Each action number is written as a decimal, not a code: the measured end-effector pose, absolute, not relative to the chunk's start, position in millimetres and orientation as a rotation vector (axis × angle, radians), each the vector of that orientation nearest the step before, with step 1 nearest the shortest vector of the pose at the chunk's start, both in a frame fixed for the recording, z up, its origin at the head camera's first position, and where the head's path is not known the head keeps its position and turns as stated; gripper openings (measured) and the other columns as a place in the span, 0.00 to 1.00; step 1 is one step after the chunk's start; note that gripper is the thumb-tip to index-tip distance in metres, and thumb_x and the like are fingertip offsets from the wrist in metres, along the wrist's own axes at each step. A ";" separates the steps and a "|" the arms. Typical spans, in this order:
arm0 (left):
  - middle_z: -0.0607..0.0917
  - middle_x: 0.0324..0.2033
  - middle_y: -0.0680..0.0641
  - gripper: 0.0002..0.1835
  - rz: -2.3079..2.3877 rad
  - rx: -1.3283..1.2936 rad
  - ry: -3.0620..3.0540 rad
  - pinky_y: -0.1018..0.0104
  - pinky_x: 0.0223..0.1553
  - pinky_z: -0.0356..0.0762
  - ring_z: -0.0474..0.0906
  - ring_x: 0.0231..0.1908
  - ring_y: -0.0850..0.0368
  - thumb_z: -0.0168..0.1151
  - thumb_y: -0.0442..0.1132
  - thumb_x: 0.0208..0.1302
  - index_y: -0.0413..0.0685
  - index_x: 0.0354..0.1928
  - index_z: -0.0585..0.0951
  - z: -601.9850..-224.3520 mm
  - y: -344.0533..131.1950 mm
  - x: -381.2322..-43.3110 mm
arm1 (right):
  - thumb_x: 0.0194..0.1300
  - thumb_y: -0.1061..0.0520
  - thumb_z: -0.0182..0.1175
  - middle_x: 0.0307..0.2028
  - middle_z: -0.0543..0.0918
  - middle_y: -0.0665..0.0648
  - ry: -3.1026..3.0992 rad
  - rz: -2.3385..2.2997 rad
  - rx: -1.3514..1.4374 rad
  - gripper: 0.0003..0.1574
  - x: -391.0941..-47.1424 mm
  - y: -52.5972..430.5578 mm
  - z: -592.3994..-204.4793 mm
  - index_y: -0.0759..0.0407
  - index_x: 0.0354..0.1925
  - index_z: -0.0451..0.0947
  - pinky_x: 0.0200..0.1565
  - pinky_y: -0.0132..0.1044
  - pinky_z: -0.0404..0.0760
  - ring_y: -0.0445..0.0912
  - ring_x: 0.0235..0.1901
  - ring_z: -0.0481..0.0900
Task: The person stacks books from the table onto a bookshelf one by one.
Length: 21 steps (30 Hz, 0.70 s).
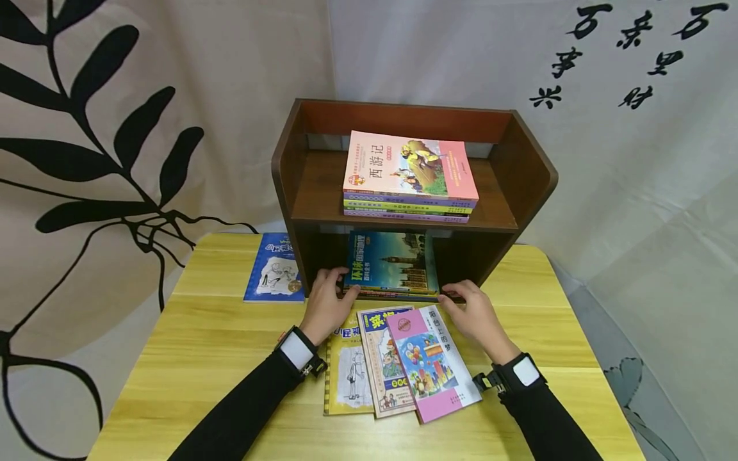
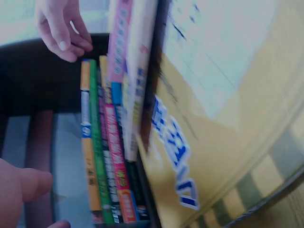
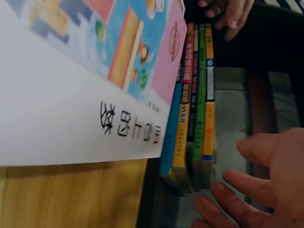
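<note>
A stack of books topped by a blue-green geography book [image 1: 392,259] lies on the lower shelf, its spines facing out. At the stack's left end is my left hand [image 1: 330,307], thumb and fingers apart near the corner. My right hand [image 1: 474,318] is at the opposite end. In the right wrist view, its fingers [image 3: 259,190] are spread beside the stacked spines [image 3: 202,95]. The left thumb [image 2: 33,183] stands apart from the orange spine [image 2: 88,156] in the left wrist view. Neither hand grips a book.
The brown two-tier shelf [image 1: 507,166] holds another book pile [image 1: 412,169] on top. In front, a yellow book [image 1: 348,378], a comic-covered book [image 1: 385,358] and a pink-and-white book [image 1: 432,365] overlap on the wooden table [image 1: 190,358]. A blue book [image 1: 275,269] lies at the shelf's left.
</note>
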<state>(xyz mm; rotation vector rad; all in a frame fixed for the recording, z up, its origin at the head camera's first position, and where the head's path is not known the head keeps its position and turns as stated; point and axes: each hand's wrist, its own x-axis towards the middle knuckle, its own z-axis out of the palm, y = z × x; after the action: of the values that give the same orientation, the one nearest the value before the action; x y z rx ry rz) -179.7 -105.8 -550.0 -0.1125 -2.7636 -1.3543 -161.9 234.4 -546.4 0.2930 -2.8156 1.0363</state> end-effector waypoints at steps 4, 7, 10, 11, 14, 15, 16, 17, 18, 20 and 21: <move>0.78 0.47 0.44 0.25 -1.421 -0.179 -2.727 0.54 0.45 0.77 0.75 0.43 0.51 0.64 0.52 0.74 0.46 0.65 0.80 -542.6 -108.5 -169.5 | 0.75 0.49 0.64 0.49 0.85 0.63 -2.868 0.953 0.306 0.24 -149.0 233.4 -543.0 0.65 0.57 0.85 0.49 0.57 0.87 0.57 0.47 0.86; 0.79 0.43 0.47 0.22 -1.419 -0.206 -2.744 0.54 0.46 0.76 0.75 0.42 0.51 0.64 0.51 0.74 0.45 0.62 0.82 -541.8 -112.7 -160.8 | 0.75 0.44 0.63 0.49 0.86 0.63 -3.001 0.872 0.245 0.31 -139.6 232.6 -545.2 0.67 0.62 0.82 0.45 0.54 0.87 0.55 0.45 0.85; 0.80 0.41 0.49 0.17 -1.388 -0.215 -2.776 0.55 0.44 0.75 0.75 0.40 0.52 0.63 0.50 0.75 0.49 0.55 0.85 -547.9 -119.1 -153.4 | 0.74 0.37 0.62 0.46 0.88 0.61 -3.152 0.823 0.144 0.40 -131.0 231.1 -549.6 0.67 0.66 0.78 0.43 0.51 0.85 0.52 0.42 0.83; 0.81 0.39 0.50 0.14 -1.380 -0.221 -2.786 0.56 0.44 0.75 0.75 0.39 0.52 0.63 0.50 0.75 0.50 0.53 0.86 -550.7 -121.3 -151.1 | 0.73 0.35 0.62 0.44 0.88 0.60 -3.189 0.817 0.112 0.42 -127.9 230.3 -551.0 0.67 0.67 0.78 0.42 0.50 0.84 0.51 0.40 0.83; 0.81 0.36 0.53 0.09 -1.358 -0.241 -2.819 0.57 0.40 0.76 0.76 0.36 0.55 0.63 0.49 0.75 0.55 0.47 0.87 -559.5 -126.9 -143.9 | 0.69 0.30 0.63 0.38 0.87 0.57 -3.257 0.774 0.048 0.48 -118.7 226.6 -554.8 0.67 0.67 0.78 0.40 0.48 0.82 0.48 0.36 0.81; 0.81 0.35 0.54 0.09 -1.352 -0.249 -2.829 0.58 0.40 0.77 0.76 0.35 0.56 0.63 0.49 0.75 0.56 0.46 0.88 -561.7 -128.5 -141.1 | 0.68 0.28 0.64 0.37 0.86 0.57 -3.270 0.766 0.041 0.49 -115.3 224.2 -554.9 0.66 0.66 0.79 0.39 0.47 0.82 0.48 0.35 0.80; 0.81 0.34 0.54 0.09 -1.345 -0.253 -2.837 0.58 0.40 0.77 0.76 0.35 0.56 0.63 0.48 0.75 0.56 0.45 0.88 -563.4 -129.7 -138.2 | 0.66 0.27 0.64 0.37 0.86 0.57 -3.276 0.754 0.043 0.51 -112.4 221.9 -555.3 0.66 0.66 0.79 0.38 0.47 0.81 0.48 0.34 0.80; 0.82 0.34 0.55 0.08 -1.340 -0.255 -2.844 0.58 0.40 0.78 0.76 0.35 0.57 0.64 0.48 0.75 0.55 0.45 0.88 -564.1 -130.8 -135.4 | 0.65 0.25 0.64 0.39 0.86 0.59 -3.283 0.726 0.039 0.53 -109.8 219.3 -555.7 0.67 0.66 0.78 0.39 0.48 0.82 0.49 0.35 0.81; 0.82 0.34 0.55 0.08 -1.334 -0.253 -2.849 0.58 0.40 0.78 0.76 0.35 0.57 0.64 0.48 0.75 0.56 0.44 0.88 -565.3 -131.9 -132.7 | 0.63 0.23 0.64 0.40 0.85 0.60 -3.292 0.700 0.041 0.56 -107.8 216.6 -556.2 0.67 0.66 0.78 0.38 0.48 0.81 0.49 0.35 0.80; 0.82 0.34 0.56 0.07 -1.326 -0.248 -2.854 0.58 0.41 0.78 0.76 0.35 0.58 0.65 0.48 0.74 0.56 0.43 0.88 -567.1 -134.0 -128.2 | 0.60 0.21 0.65 0.45 0.84 0.65 -3.307 0.676 0.042 0.61 -104.6 211.0 -556.0 0.69 0.67 0.76 0.37 0.49 0.82 0.51 0.35 0.81; 0.82 0.33 0.56 0.07 -1.325 -0.247 -2.854 0.58 0.41 0.78 0.76 0.35 0.58 0.65 0.48 0.74 0.56 0.43 0.88 -568.1 -134.7 -126.4 | 0.58 0.20 0.66 0.47 0.83 0.66 -3.315 0.667 0.031 0.63 -103.7 208.7 -556.2 0.70 0.68 0.75 0.36 0.48 0.81 0.52 0.36 0.80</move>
<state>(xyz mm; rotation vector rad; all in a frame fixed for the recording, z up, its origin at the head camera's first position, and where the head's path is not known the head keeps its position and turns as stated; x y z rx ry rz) -126.4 -134.7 -568.1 -0.2468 -2.8545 -1.3247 -103.7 208.7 -556.2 0.0311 -3.3147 0.6671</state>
